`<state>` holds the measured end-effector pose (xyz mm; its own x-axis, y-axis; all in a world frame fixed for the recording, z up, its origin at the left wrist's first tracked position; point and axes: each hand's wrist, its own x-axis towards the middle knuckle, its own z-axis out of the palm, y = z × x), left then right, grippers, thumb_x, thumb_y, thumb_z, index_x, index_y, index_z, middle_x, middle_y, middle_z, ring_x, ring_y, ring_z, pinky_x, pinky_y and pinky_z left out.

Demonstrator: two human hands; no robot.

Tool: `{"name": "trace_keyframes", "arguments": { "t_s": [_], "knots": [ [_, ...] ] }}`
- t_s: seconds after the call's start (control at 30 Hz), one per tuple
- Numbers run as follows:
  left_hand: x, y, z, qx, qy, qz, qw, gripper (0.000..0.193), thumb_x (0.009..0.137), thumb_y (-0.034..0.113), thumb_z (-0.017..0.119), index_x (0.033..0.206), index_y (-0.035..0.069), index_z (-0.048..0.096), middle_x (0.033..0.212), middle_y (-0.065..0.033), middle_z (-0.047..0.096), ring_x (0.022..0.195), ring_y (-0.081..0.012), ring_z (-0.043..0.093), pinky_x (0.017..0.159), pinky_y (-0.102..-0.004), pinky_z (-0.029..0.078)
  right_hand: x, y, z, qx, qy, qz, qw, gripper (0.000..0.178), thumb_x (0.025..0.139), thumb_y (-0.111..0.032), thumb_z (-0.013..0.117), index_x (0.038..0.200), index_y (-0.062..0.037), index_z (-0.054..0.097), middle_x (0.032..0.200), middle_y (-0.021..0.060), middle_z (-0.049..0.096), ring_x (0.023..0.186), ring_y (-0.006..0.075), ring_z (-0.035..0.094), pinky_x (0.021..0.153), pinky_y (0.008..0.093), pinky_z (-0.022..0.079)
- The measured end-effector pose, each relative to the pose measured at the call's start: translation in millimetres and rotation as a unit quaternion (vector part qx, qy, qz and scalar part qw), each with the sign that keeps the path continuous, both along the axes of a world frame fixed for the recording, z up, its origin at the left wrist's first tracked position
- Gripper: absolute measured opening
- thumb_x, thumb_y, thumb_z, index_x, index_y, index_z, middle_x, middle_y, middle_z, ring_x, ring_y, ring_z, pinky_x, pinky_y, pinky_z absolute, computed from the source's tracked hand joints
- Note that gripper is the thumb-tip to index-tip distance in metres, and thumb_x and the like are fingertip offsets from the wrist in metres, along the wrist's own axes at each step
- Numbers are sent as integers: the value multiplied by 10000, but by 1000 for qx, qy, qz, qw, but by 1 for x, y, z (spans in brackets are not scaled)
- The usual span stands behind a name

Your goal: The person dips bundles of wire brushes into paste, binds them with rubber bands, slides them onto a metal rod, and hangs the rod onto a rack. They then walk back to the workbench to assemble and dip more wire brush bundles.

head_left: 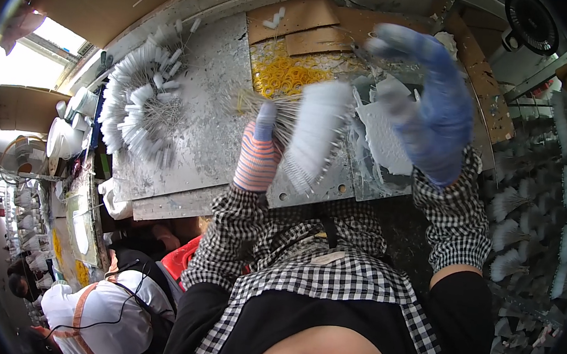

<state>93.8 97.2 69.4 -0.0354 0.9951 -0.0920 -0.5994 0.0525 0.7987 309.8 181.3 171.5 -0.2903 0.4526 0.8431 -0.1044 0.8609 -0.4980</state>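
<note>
My left hand (259, 151), in a pink-and-grey striped glove with a blue-grey thumb tip, is closed round the thin stems of a bundle of white-tipped sticks (319, 129). The bundle lies sideways, its white heads fanned out to the right and its stem ends to the left. My right hand (441, 103), in a blue glove, is raised over the right of the table. Motion blurs it, but its fingers and thumb look spread apart with nothing visible between them. Below it a slab of white paste (386, 136) lies on a glass plate (368, 182).
More white-tipped sticks (143, 105) lie heaped on the grey board (213, 57) at left. Yellow rings (287, 71) cover the back middle, beside cardboard (310, 40). A black fan (532, 23) stands far right, above racks of white-tipped bundles (513, 233). Another person (107, 307) works at lower left.
</note>
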Motion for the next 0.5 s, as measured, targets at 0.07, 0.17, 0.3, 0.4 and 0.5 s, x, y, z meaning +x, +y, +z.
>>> {"name": "trace_keyframes", "arguments": {
  "t_s": [0.07, 0.17, 0.3, 0.4, 0.5],
  "knots": [
    [17, -7, -22, -35, -143, -55, 988, 790, 990, 630, 436, 1486, 16, 402, 1478, -176, 493, 1324, -295, 523, 1148, -442, 390, 22, -13, -15, -169, 157, 80, 970, 346, 932, -89, 693, 1265, -33, 617, 1135, 98, 694, 1016, 150, 673, 881, 304, 570],
    [40, -30, -101, 47, 442, -34, 895, 700, 1002, 580, 417, 1534, 131, 346, 1549, -101, 417, 1398, -277, 430, 1180, -456, 332, 46, -21, -45, -262, 94, 29, 960, 248, 965, -87, 657, 1201, -14, 651, 1074, 79, 703, 984, 140, 679, 879, 311, 567],
    [53, -30, -114, 49, 764, -34, 642, 571, 1018, 422, 441, 1520, 155, 386, 1544, -71, 431, 1397, -262, 431, 1166, -462, 344, 52, -35, -75, -316, 35, -39, 947, 198, 968, -102, 660, 1141, -8, 679, 1019, 63, 708, 949, 133, 681, 870, 295, 558],
    [59, -35, -117, 109, 680, 43, 723, 457, 1008, 293, 459, 1437, 142, 509, 1427, -75, 564, 1319, -266, 518, 1122, -460, 391, 55, -41, -86, -354, 54, -60, 932, 182, 968, -105, 660, 1113, 2, 685, 995, 61, 717, 923, 127, 680, 871, 281, 546],
    [59, -24, -124, 98, 740, 88, 659, 415, 977, 243, 491, 1365, 130, 586, 1328, -77, 638, 1243, -275, 579, 1076, -442, 434, 50, -40, -93, -380, 41, -58, 922, 171, 973, -113, 654, 1096, 1, 690, 966, 65, 723, 910, 123, 676, 869, 280, 543]
  ]
}}
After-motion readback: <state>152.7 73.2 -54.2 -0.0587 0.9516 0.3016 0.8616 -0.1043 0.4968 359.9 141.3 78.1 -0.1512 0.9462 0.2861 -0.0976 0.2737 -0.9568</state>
